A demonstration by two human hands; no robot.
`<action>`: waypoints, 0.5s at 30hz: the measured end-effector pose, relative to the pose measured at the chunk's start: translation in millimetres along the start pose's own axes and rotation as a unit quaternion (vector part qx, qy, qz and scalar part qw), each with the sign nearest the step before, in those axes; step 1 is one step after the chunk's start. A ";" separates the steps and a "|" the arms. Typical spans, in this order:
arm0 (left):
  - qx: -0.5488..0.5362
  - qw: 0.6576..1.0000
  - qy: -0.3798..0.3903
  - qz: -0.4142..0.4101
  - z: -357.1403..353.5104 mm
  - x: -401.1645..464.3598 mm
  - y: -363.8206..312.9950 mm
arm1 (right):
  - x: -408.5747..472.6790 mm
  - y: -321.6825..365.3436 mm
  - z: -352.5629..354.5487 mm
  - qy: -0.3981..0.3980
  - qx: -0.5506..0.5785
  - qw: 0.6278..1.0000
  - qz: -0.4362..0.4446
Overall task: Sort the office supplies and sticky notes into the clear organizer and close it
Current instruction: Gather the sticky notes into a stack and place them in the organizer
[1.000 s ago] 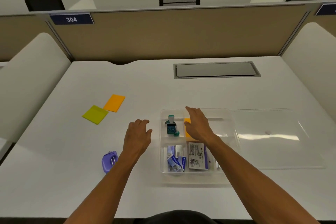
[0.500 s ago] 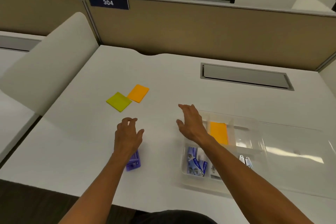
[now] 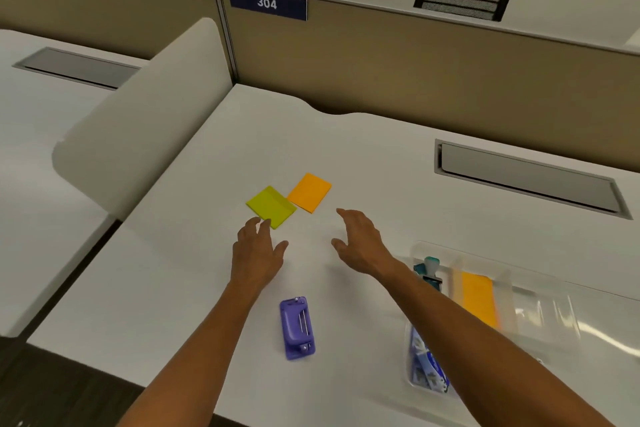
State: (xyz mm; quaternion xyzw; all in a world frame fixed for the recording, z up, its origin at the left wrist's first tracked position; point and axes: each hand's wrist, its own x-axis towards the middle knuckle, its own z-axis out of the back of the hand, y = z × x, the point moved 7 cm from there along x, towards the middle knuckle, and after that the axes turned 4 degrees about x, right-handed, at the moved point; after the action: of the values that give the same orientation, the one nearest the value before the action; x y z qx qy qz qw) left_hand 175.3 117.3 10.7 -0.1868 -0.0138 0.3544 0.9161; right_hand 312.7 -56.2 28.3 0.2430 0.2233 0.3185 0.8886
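both hands reach over the white tabletop toward two sticky note pads at centre frame. the left hand hangs palm down, its grip wide and empty, fingertips at the near edge of the yellow-green sticky note pad. the right hand is also spread with nothing in it, just below and right of the orange sticky note pad, which sits corner to corner with the yellow-green one. a purple hole punch lies between the forearms in the lower centre. at lower right the clear organizer sits with no lid over it, holding another orange pad, a teal stamp and blue-and-white packets.
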 end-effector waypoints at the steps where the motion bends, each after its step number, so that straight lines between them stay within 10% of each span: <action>1: 0.004 1.000 0.001 -0.001 0.9 6.3 1.6 | 5.2 1.8 -1.5 0.005 0.000 1.000 -0.007; 15: -0.009 0.999 0.048 -0.007 -14.9 95.1 22.5 | 112.8 18.2 -21.7 0.065 0.037 0.993 -0.088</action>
State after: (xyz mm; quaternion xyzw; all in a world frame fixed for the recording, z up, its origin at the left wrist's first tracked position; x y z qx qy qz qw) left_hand 234.3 189.9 -21.2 -0.2114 0.0254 0.3388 0.9165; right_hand 371.0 38.5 -5.5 0.2336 0.3126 0.2458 0.8873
